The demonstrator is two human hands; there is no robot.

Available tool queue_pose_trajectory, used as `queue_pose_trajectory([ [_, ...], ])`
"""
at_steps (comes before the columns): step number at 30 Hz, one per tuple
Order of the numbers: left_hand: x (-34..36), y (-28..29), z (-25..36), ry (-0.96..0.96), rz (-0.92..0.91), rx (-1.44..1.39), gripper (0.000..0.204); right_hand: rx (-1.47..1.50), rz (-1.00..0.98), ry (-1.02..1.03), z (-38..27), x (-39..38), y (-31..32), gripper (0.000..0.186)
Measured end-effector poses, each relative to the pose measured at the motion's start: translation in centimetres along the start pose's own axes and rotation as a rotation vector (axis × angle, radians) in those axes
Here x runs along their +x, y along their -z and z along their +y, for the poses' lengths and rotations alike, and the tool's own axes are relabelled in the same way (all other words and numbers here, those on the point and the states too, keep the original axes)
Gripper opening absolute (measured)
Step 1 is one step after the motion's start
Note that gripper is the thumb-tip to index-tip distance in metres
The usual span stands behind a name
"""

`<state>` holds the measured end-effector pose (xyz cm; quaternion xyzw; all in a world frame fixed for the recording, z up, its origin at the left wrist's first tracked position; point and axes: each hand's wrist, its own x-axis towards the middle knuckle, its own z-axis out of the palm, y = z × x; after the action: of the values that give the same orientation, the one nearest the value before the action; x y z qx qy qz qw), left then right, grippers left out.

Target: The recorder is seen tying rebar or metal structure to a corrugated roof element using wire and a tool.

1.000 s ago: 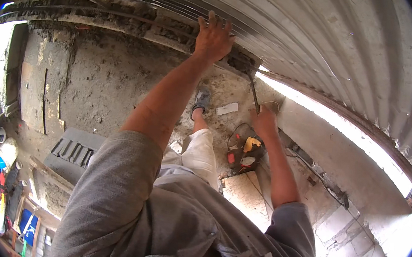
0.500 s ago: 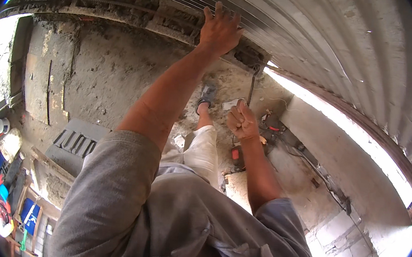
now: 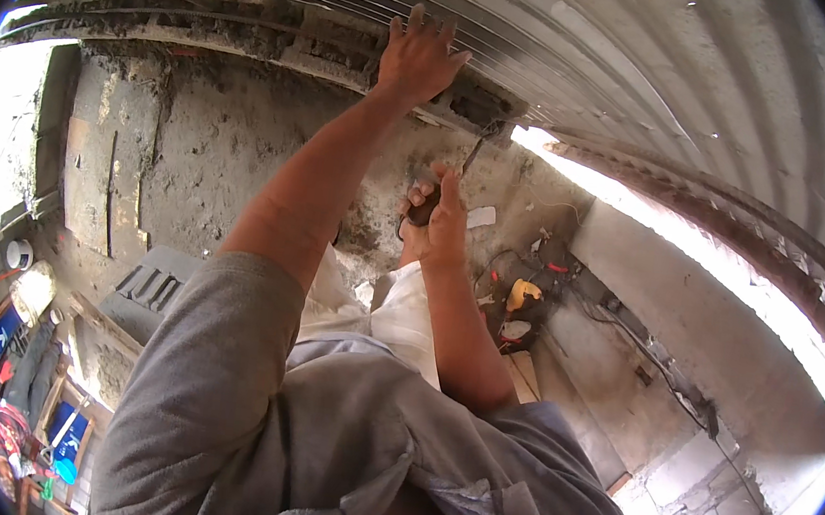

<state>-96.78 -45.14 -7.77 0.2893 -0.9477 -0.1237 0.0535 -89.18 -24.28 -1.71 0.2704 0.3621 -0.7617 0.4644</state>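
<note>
Head view – left hand (image 3: 420, 55) presses corrugated roof (image 3: 653, 72), right hand (image 3: 436, 222) grips tool (image 3: 425, 204)

Up at the wall's top edge there's little room: the corrugated roof (image 3: 653, 72) sits right over the blocks, and the left hand (image 3: 418, 57) fills that gap. The right hand (image 3: 436, 222) (gripping a dark-handled tool (image 3: 431, 199)) has open air below, above floor clutter (image 3: 519, 299).

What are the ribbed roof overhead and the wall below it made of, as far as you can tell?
Ribbed grey roof sheet: looks like corrugated metal, dull finish, with parallel ridges. Rough grey wall: probably cement render or concrete, matte, pitted and stained. The left hand presses where the two meet.
</note>
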Motion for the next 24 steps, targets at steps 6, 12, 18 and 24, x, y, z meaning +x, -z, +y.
queue_pose_trajectory([
  [6,-0.1,0.5,0.2,-0.015,-0.003,-0.027,0.062,-1.281,0.171,0.767,-2.4,1.1,8.1,0.019],
  [12,-3.1,1.6,-1.0,-0.103,0.037,0.000,0.052,-0.829,0.325,0.239,-4.5,-0.5,4.7,0.024],
  [18,-11.7,5.1,-1.3,-0.090,0.129,-0.058,0.047,-0.342,0.490,0.337,0.0,-0.7,-1.4,0.027],
  [24,-25.1,8.5,-6.6,0.187,0.053,-0.348,0.045,-0.746,0.286,0.393,-1.9,-4.8,4.2,0.027],
])
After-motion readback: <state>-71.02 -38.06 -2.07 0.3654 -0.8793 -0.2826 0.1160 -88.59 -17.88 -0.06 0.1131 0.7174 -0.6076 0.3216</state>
